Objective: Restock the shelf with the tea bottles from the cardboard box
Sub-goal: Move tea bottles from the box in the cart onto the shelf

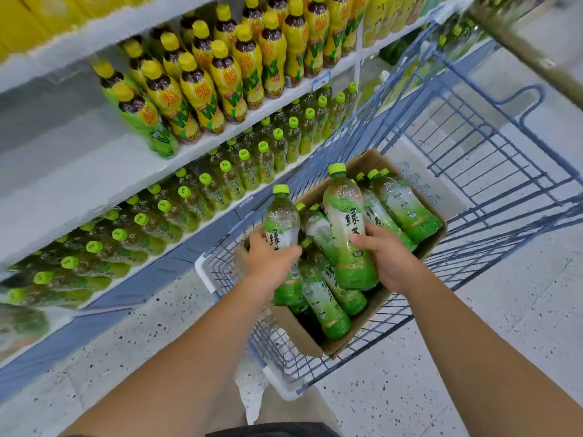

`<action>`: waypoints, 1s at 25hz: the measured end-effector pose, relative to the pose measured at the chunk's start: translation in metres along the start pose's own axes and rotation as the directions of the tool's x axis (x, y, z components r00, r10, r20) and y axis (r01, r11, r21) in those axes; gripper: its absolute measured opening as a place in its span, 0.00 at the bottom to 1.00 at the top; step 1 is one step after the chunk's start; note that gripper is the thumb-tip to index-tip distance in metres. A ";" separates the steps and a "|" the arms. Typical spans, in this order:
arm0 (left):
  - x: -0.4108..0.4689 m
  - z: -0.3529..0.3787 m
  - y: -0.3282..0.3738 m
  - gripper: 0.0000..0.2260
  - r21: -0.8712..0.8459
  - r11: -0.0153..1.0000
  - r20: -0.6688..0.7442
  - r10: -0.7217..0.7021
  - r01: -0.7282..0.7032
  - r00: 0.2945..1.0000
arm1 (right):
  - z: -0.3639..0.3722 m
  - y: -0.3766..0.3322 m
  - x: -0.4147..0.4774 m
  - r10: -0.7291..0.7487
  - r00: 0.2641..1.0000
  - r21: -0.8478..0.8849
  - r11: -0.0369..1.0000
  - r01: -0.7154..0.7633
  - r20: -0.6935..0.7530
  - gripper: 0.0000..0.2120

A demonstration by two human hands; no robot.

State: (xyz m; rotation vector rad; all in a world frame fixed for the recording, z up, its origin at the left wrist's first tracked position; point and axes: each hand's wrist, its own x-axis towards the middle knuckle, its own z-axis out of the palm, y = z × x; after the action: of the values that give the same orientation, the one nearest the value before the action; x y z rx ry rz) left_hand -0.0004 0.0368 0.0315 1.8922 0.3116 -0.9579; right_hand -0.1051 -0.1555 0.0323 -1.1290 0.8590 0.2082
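head view: the left hand [268, 260] grips a green tea bottle [281, 220] at the left edge of the cardboard box [303, 337]. the right hand [389, 260] grips a second tea bottle [344, 222] over its middle. the box sits in a blue cart [473, 171] beside the shelf [79, 184].

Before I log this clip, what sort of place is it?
Probably a supermarket aisle: white shelves lined with yellow-capped bottles and green-capped bottles, a price tag on a shelf edge, and a blue wire trolley holding a brown cardboard box of green-labelled tea bottles.

Glossy plastic bottles [347, 228], matt cardboard box [362, 326], blue wire cart [473, 127]
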 end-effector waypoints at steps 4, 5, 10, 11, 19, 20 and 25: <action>-0.018 -0.067 -0.002 0.36 0.014 0.993 -0.058 0.119 -0.119 0.991 | 0.072 -0.014 -0.001 -0.041 0.991 0.017 0.999 0.039 0.131 0.19; -0.023 -0.085 -0.002 0.36 0.001 0.990 -0.086 0.140 -0.140 0.986 | 0.094 -0.018 0.001 -0.034 0.988 0.000 0.999 0.034 0.150 0.19; -0.035 -0.194 -0.014 0.23 -0.041 0.972 -0.247 0.214 -0.231 0.945 | 0.218 -0.027 0.015 -0.064 0.974 -0.145 0.985 0.097 0.216 0.13; -0.039 -0.216 -0.015 0.22 -0.059 0.967 -0.257 0.223 -0.246 0.940 | 0.244 -0.029 0.017 -0.083 0.970 -0.165 0.979 0.122 0.227 0.15; -0.022 -0.396 -0.044 0.15 -0.117 0.945 -0.233 0.274 -0.306 0.933 | 0.430 -0.023 0.052 -0.154 0.936 -0.307 0.917 0.255 0.318 0.20; -0.011 -0.412 -0.048 0.15 -0.099 0.946 -0.245 0.279 -0.310 0.928 | 0.446 -0.020 0.063 -0.150 0.932 -0.329 0.907 0.262 0.330 0.20; 0.060 -0.459 -0.070 0.15 -0.045 0.957 -0.416 0.243 -0.287 0.876 | 0.507 0.001 0.128 -0.145 0.926 -0.330 0.905 0.267 0.349 0.15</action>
State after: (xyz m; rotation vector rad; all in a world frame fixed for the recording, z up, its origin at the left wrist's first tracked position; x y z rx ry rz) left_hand 0.2217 0.4481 0.0502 1.9649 0.3272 -0.3492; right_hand 0.2310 0.2446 0.0219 -1.4867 0.4116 0.3754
